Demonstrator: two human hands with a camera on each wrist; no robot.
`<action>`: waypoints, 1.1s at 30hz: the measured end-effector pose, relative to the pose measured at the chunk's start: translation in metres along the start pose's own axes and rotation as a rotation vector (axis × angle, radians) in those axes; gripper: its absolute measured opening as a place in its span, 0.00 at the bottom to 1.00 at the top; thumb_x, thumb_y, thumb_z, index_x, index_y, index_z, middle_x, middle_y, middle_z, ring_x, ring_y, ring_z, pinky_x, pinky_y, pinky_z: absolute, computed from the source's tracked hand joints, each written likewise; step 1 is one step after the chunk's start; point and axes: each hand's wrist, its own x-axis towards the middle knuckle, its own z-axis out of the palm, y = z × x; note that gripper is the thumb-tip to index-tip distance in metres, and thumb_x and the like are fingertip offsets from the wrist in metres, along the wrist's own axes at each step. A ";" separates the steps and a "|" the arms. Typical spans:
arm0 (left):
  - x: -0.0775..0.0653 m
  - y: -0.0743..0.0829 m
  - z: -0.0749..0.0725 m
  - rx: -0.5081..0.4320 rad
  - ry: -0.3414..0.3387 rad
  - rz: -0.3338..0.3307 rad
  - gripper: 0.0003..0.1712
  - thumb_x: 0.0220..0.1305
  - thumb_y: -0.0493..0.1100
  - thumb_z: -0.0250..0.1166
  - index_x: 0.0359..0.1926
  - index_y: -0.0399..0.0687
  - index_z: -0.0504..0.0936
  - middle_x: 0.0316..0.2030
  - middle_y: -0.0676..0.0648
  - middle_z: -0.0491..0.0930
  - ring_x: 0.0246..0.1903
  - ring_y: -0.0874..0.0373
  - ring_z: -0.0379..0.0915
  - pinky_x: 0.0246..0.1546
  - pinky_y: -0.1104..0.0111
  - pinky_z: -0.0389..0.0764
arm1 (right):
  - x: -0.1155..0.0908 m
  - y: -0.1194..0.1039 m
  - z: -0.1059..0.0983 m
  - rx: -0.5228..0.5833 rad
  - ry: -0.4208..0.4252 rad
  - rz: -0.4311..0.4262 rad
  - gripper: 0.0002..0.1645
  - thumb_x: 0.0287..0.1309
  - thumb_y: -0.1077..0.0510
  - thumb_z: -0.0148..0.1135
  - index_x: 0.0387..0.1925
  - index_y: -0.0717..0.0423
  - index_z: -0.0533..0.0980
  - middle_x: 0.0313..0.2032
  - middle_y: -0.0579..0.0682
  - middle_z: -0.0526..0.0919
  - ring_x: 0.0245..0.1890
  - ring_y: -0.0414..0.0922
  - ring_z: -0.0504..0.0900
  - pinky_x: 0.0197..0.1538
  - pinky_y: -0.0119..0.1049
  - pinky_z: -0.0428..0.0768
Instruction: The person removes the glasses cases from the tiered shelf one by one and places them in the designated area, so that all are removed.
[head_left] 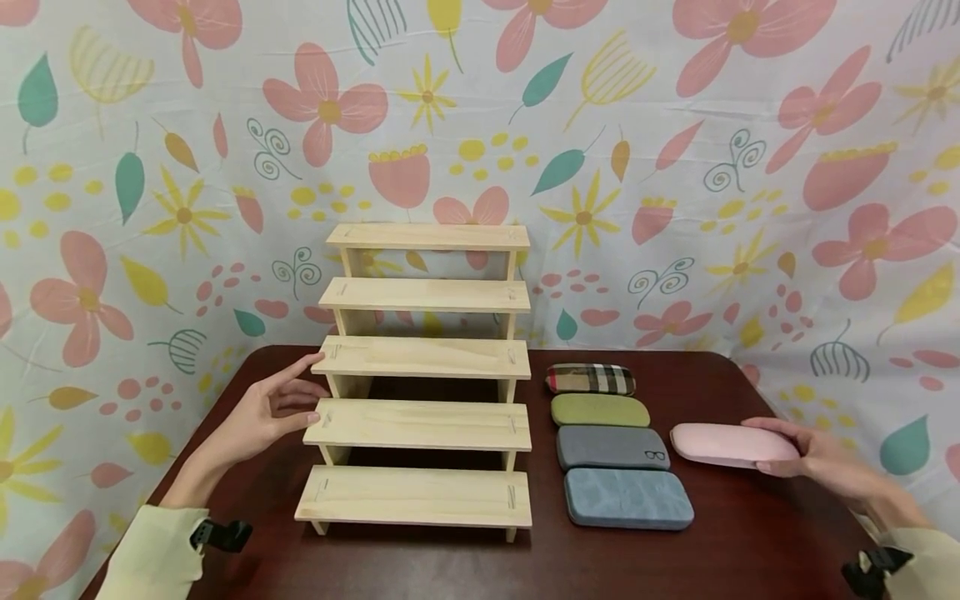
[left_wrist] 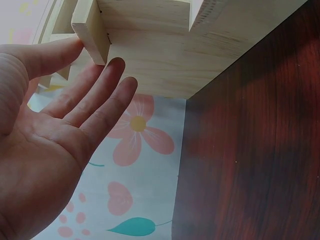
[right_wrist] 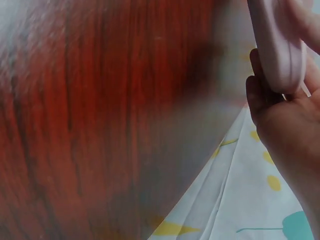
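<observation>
My right hand [head_left: 836, 467] grips one end of a pink glasses case [head_left: 731, 444], thumb on the near side and fingers on the far side. In the right wrist view, the fingers curl round the case [right_wrist: 282, 55]. At the left end of a five-step pale wooden display rack [head_left: 423, 357], my left hand [head_left: 262, 408] reaches with its index fingertip to the middle shelf and its thumb to the shelf below. The left wrist view has the thumb tip against a shelf's end [left_wrist: 90, 32], the other fingers extended beside it.
Right of the rack, several glasses cases lie in a column: plaid [head_left: 590, 378], green [head_left: 600, 410], grey with a glasses print [head_left: 612, 447] and blue [head_left: 628, 498]. All stand on a dark red-brown table [head_left: 420, 571] against a floral cloth backdrop [head_left: 480, 108].
</observation>
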 end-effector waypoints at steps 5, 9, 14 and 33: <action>-0.002 0.001 0.000 -0.003 -0.002 -0.006 0.50 0.65 0.25 0.72 0.83 0.44 0.59 0.52 0.33 0.83 0.51 0.60 0.83 0.50 0.70 0.83 | 0.004 0.006 0.003 -0.061 -0.003 -0.044 0.42 0.66 0.55 0.74 0.74 0.69 0.67 0.65 0.53 0.74 0.51 0.18 0.67 0.45 0.26 0.74; -0.002 0.001 0.000 -0.009 -0.005 -0.006 0.50 0.65 0.25 0.71 0.83 0.43 0.59 0.52 0.33 0.83 0.51 0.60 0.83 0.50 0.72 0.83 | 0.006 0.012 0.006 -0.053 0.000 -0.062 0.41 0.65 0.57 0.74 0.73 0.69 0.68 0.62 0.47 0.76 0.51 0.17 0.66 0.46 0.24 0.72; -0.002 0.002 0.000 -0.010 0.001 -0.008 0.50 0.65 0.25 0.71 0.83 0.44 0.60 0.52 0.33 0.83 0.51 0.60 0.83 0.49 0.69 0.84 | 0.008 0.014 0.006 -0.025 0.007 -0.100 0.39 0.66 0.59 0.73 0.72 0.70 0.68 0.59 0.36 0.76 0.52 0.18 0.67 0.46 0.23 0.72; -0.005 0.007 -0.001 0.047 0.028 -0.035 0.49 0.68 0.30 0.71 0.84 0.49 0.58 0.52 0.35 0.84 0.52 0.59 0.83 0.51 0.72 0.82 | -0.007 -0.007 0.008 -0.091 0.070 -0.156 0.46 0.67 0.58 0.72 0.80 0.57 0.62 0.76 0.52 0.59 0.77 0.36 0.50 0.63 0.30 0.65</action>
